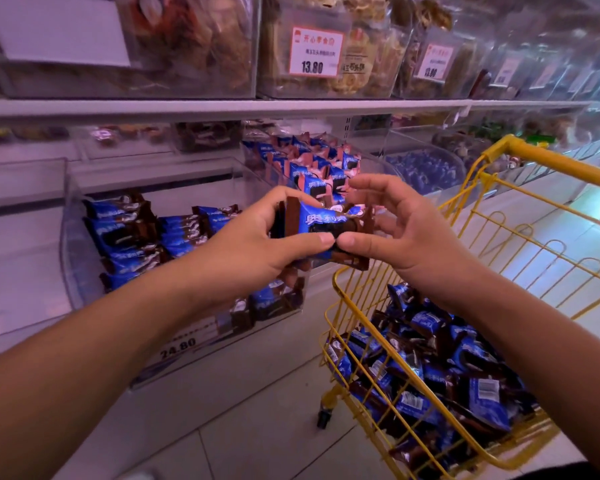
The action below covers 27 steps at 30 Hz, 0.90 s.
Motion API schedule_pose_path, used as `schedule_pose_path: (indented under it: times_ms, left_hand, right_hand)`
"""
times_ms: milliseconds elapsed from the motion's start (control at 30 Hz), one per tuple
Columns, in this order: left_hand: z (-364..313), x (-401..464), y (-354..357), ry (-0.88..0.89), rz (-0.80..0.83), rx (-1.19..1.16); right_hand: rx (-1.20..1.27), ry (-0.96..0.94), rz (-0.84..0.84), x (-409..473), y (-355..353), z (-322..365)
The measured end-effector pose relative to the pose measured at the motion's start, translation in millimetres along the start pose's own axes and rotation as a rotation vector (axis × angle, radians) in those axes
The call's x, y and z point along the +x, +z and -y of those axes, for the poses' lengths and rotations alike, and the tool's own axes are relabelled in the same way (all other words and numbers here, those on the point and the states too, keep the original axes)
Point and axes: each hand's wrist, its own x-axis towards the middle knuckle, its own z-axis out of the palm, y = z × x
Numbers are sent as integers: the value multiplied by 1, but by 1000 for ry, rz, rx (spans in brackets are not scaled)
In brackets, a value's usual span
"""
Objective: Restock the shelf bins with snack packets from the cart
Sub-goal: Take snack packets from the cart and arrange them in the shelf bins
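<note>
Left hand: our left hand (257,244) grips a few blue snack packets (321,223), fingers and thumb curled round them.
Right hand: our right hand (406,230) pinches the same packets, its upper fingers loosely spread.
Packets: held between shelf bin (73,237) and yellow cart (520,216), above the cart's front edge.

Relative to the yellow cart (465,306): its right side and near corner run off the picture's edge. Above it, far price tags (506,71) blur unreadable. Left of it, the left hand (253,244) hides part of the clear bin (73,237).
</note>
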Motion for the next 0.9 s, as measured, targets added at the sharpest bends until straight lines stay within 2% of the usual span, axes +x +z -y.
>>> schedule_pose_path:
  times_ms: [67, 133, 200, 333, 400, 500, 567, 633, 667, 700, 767, 833, 900]
  left_hand:
    - [-4, -4, -5, 17, 29, -15]
    - [-10, -9, -13, 24, 18, -26]
    - [-15, -14, -27, 24, -38, -47]
    - [-19, -23, -63, -5, -206, 41]
    - [-18, -29, -84, -48, -261, 136]
    - [-15, -41, -123, -93, -282, 240]
    - [-14, -52, -152, -25, -455, 526]
    - [-12, -62, -181, 21, -681, 930]
    - [-10, -67, -191, -27, -711, 1069]
    - [-8, -71, -196, -108, -667, 1160]
    - [0, -73, -196, -222, -500, 1187]
    - [5, -70, -191, -244, -404, 1157]
    - [7, -68, -190, -225, -388, 1159]
  right_hand:
    - [21, 53, 112, 3, 6, 4]
    - [146, 98, 209, 11, 18, 9]
    - [196, 116, 256, 25, 35, 18]
    - [128, 129, 368, 64, 80, 36]
    - [132, 141, 396, 82, 105, 39]
    - [302, 200, 483, 103, 135, 31]
    - [302, 248, 507, 117, 150, 21]
    - [98, 247, 526, 129, 163, 11]
    - [-48, 224, 534, 135, 171, 6]
    - [-165, 194, 541, 139, 179, 3]
    - [-282, 132, 558, 147, 196, -5]
    - [-469, 2, 596, 155, 211, -9]
    - [-725, -185, 614, 161, 219, -11]
